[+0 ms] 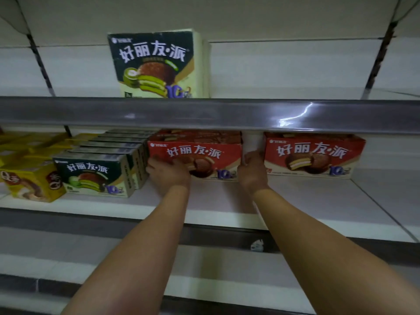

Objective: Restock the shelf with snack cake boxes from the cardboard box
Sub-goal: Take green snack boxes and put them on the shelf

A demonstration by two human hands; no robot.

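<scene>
Hands hold the red snack cake box (195,153) on the middle shelf (204,210): left hand (168,173) and right hand (252,169) grip its two ends. A skewed push could jam it against the green boxes (100,171).

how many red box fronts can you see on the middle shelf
2: one red box held between the left hand and right hand, another red box to its right, apart. More sit stacked behind, count unclear.
</scene>
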